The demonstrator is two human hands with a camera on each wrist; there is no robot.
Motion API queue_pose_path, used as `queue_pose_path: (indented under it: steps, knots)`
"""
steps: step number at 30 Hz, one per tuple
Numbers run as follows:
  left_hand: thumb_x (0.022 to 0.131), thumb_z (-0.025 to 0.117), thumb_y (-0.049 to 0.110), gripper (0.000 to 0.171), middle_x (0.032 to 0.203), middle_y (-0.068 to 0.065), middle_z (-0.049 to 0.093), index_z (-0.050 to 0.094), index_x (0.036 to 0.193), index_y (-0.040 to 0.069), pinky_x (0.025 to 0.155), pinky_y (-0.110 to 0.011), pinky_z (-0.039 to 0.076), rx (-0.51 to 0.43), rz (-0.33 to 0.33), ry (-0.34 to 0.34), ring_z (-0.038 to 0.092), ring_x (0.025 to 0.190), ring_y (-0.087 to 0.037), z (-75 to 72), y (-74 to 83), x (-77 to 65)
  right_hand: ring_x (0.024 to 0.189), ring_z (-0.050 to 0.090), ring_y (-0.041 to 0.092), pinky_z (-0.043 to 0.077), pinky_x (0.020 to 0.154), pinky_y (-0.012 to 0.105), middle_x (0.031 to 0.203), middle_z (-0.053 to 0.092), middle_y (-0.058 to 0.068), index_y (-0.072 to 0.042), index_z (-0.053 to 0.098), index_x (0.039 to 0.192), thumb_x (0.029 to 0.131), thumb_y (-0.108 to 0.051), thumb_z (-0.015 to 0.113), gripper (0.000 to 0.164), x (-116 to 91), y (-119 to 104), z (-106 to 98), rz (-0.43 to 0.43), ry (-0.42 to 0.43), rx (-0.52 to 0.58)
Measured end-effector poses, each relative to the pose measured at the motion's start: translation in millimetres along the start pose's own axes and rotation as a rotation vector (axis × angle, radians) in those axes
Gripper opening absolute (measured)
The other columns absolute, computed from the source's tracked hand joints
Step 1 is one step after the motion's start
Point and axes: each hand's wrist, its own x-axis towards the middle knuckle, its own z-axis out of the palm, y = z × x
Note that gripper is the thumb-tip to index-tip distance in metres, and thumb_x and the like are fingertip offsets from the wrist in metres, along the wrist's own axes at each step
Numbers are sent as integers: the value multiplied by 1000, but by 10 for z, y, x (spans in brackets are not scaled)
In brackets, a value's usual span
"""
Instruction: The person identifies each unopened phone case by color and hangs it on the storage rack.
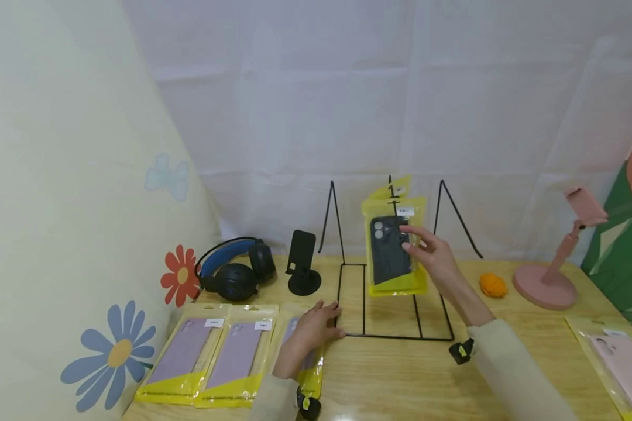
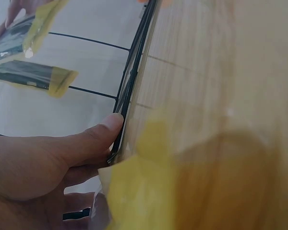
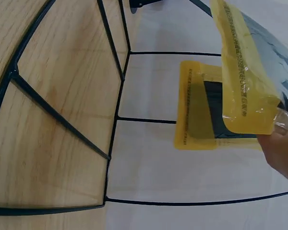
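Note:
A black wire display rack (image 1: 400, 337) stands on the wooden table. From its middle prong hangs a yellow-edged clear pouch with a dark phone case (image 1: 387, 263). My right hand (image 1: 436, 257) has its thumb and index fingertips on the front of this pouch, a little apart. Behind it hangs another dark-case pouch (image 3: 194, 108), also on the rack. My left hand (image 1: 313, 328) grips the rack's front left corner, the thumb on the wire in the left wrist view. Under that hand lies a pouch with a purple phone case (image 1: 312, 374), partly hidden.
Two more purple-case pouches (image 1: 181, 351) lie at the left. Black headphones (image 1: 237, 280) and a black phone stand (image 1: 301, 257) stand behind them. To the right are an orange fluffy ball (image 1: 493, 285), a pink stand (image 1: 545, 286) and a pink-case pouch (image 1: 624, 365).

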Motion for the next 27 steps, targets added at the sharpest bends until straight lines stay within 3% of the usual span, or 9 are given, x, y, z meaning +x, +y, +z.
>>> queue_pose_path:
  steps: [4,7,10,14,16,22,27]
  knots:
    - [85,74,28,57,144,-13,47,57,133,3,105,-58,33,0,3,-7,33,136,-43,34,8,1,142,26,28,24,112,54,152,34,8,-7,51,137,97,-28,59,45,-28,85,-43,-4,-21,42]
    - [85,73,28,57,144,-12,48,57,133,3,105,-58,32,-2,0,-6,33,136,-43,39,14,10,139,30,31,24,110,58,150,37,12,-5,52,136,99,-28,57,44,-103,148,-96,0,-40,23]
    - [85,74,28,56,144,-13,48,57,133,3,105,-59,32,-8,-1,-1,33,136,-43,34,16,13,131,40,32,33,107,53,145,44,14,-3,54,134,99,-26,55,41,-234,239,-165,2,-61,-52]
    - [85,74,27,57,144,-14,47,57,133,2,104,-59,33,-8,8,-3,33,136,-44,26,7,12,117,53,35,48,93,33,132,56,18,-1,58,130,99,-18,55,35,-519,370,-305,-35,-81,-263]
    - [85,74,27,57,144,-14,47,57,133,2,104,-59,33,-8,11,-9,33,136,-44,22,1,11,114,56,38,51,87,30,127,57,21,1,59,128,98,-14,56,33,-699,393,-408,-33,-104,-362]
    - [84,74,27,58,144,-14,47,57,133,1,104,-58,33,4,9,-13,33,136,-44,11,-8,22,104,58,46,54,78,49,120,58,29,8,59,123,95,-10,60,33,-1245,310,-900,44,-143,-623]
    - [83,75,27,58,143,-15,48,58,132,2,105,-58,33,2,-1,-8,33,135,-44,3,-2,37,97,55,55,49,76,59,117,53,40,17,54,122,96,-18,60,44,-1599,270,-1588,229,-103,-886]
